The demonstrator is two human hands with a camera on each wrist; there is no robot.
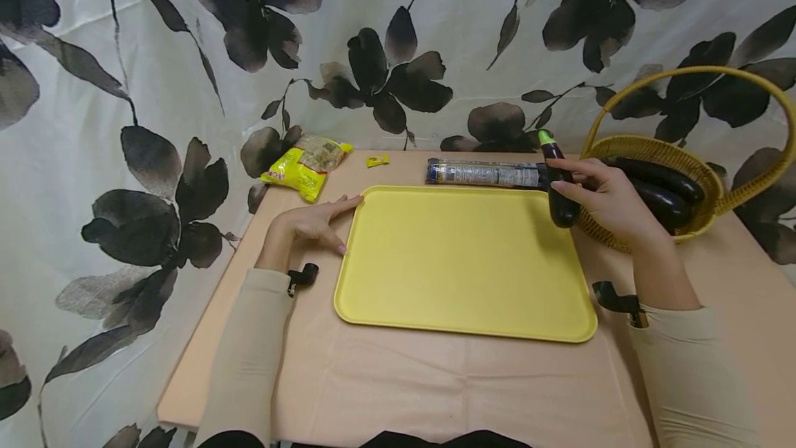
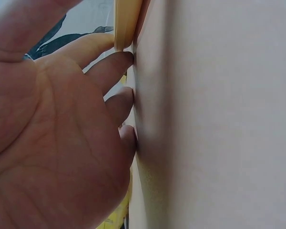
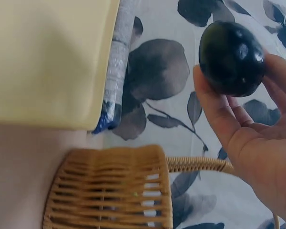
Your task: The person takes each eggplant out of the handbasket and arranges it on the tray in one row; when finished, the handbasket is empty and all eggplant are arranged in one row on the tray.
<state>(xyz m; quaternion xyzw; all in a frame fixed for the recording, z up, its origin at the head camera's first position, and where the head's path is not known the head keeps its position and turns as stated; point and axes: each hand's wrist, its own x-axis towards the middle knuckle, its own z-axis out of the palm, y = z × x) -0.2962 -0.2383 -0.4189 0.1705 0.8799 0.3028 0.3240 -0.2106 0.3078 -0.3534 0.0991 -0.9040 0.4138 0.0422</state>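
Note:
A dark eggplant [image 1: 562, 189] with a green tip is pinched between the thumb and fingers of my right hand [image 1: 612, 202], above the right edge of a yellow tray [image 1: 460, 261]. The right wrist view shows the rounded end of this eggplant [image 3: 232, 58]. At the tray's left edge, my left hand [image 1: 309, 222] touches the rim with its fingers spread. In the left wrist view, the left hand's fingertips [image 2: 127, 100] rest against the table. Just behind the right hand stands a wicker basket [image 1: 597, 227] with more eggplants [image 1: 659, 192] inside.
A long clear-and-blue package [image 1: 485, 173] lies behind the tray. To the back left are a yellow snack bag [image 1: 305, 164] and a small yellow packet [image 1: 376, 160]. The basket's tall handle [image 1: 703, 71] arches up at the right. A floral curtain [image 1: 385, 33] hangs behind the table.

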